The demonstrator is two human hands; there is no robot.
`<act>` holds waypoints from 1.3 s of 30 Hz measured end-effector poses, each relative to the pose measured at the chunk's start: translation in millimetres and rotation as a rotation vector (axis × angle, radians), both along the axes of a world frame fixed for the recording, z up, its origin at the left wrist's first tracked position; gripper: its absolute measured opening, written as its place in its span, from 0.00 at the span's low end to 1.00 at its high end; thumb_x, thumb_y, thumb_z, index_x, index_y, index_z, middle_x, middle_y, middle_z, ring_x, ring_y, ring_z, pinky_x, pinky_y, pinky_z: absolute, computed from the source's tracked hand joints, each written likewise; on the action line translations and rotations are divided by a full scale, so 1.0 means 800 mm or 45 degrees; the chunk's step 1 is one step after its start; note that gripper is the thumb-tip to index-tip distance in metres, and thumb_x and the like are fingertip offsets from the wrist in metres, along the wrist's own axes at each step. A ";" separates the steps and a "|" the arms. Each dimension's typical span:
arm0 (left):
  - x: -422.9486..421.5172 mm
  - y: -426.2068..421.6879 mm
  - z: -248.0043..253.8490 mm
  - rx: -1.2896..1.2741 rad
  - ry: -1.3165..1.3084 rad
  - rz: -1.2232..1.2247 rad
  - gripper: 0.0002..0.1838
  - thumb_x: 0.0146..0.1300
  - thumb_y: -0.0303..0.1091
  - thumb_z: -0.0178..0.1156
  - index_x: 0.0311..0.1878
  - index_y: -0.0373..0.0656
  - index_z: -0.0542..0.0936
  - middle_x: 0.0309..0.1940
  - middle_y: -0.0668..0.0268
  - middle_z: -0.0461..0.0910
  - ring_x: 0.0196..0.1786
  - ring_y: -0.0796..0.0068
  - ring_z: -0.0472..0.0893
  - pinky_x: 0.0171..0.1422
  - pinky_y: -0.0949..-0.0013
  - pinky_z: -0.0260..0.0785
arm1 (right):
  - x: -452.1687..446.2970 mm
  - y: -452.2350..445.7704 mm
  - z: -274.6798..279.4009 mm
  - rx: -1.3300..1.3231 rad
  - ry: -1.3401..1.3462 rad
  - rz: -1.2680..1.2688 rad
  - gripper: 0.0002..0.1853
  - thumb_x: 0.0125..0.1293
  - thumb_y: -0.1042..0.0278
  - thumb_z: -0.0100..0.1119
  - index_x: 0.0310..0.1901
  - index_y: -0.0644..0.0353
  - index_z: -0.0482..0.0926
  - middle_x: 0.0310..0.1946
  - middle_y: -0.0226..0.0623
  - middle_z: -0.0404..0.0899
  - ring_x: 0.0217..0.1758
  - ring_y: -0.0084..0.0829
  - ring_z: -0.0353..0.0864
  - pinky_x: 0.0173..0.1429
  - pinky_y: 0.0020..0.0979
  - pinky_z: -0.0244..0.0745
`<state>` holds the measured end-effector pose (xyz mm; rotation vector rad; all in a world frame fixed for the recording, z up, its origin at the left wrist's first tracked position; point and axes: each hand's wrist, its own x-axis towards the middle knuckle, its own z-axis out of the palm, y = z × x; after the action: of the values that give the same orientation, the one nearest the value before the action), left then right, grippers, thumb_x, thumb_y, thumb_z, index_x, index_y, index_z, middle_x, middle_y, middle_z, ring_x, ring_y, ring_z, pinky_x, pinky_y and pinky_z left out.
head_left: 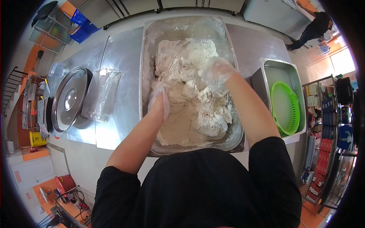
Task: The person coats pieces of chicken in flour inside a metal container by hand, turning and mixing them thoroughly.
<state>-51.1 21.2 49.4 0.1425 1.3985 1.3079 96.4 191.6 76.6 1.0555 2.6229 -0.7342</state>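
A deep rectangular metal tub [232, 62] lies in front of me, with white flour [175, 129] spread over its bottom. Lumpy flour-coated pieces [213, 123] are heaped along the right side and toward the far end; under the coating I cannot make out what they are. My left hand [159, 95], in a clear plastic glove, is at the tub's left side with its fingers down by the flour. Over the right part of the heap is my right hand [218, 74], also gloved and smeared by motion. Neither hand's fingers show clearly enough to tell their grip.
Left of the tub, a clear plastic bag [102, 95] and a round metal lid or tray [71, 99] rest on the steel table [123, 53]. At right stands a metal pan [268, 68] holding a green basket [296, 110]. A person [315, 28] is at the far right.
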 end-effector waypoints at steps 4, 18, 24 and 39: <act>0.037 -0.042 -0.173 -0.012 0.026 -0.060 0.30 0.64 0.54 0.31 0.59 0.40 0.60 0.56 0.60 0.62 0.59 0.67 0.60 0.61 0.65 0.53 | -0.014 -0.015 -0.043 -0.162 0.019 0.055 0.11 0.55 0.64 0.48 0.35 0.59 0.78 0.30 0.39 0.77 0.37 0.31 0.76 0.42 0.30 0.70; 0.074 0.001 -0.021 0.519 -0.578 -0.067 0.36 0.61 0.61 0.29 0.61 0.41 0.58 0.60 0.58 0.58 0.61 0.60 0.59 0.65 0.58 0.48 | -0.022 -0.103 -0.057 0.010 0.126 0.403 0.15 0.59 0.59 0.47 0.37 0.61 0.77 0.32 0.40 0.77 0.38 0.34 0.75 0.44 0.31 0.67; 0.038 0.000 0.016 -0.094 -0.080 -0.057 0.29 0.64 0.54 0.37 0.55 0.36 0.63 0.50 0.57 0.68 0.53 0.65 0.68 0.58 0.67 0.58 | -0.006 -0.074 -0.001 0.301 0.025 0.457 0.16 0.60 0.57 0.45 0.37 0.62 0.77 0.33 0.41 0.77 0.39 0.35 0.75 0.45 0.31 0.67; 0.044 -0.003 0.048 0.655 -0.240 0.044 0.30 0.62 0.57 0.37 0.62 0.49 0.55 0.55 0.62 0.64 0.56 0.65 0.65 0.57 0.61 0.59 | -0.004 -0.166 -0.021 -0.219 1.085 -0.231 0.24 0.63 0.52 0.38 0.44 0.66 0.73 0.34 0.42 0.76 0.39 0.32 0.75 0.47 0.30 0.67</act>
<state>-15.5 18.5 88.0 0.3319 0.8880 1.6444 93.6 58.9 60.1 1.1048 3.0362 -1.7381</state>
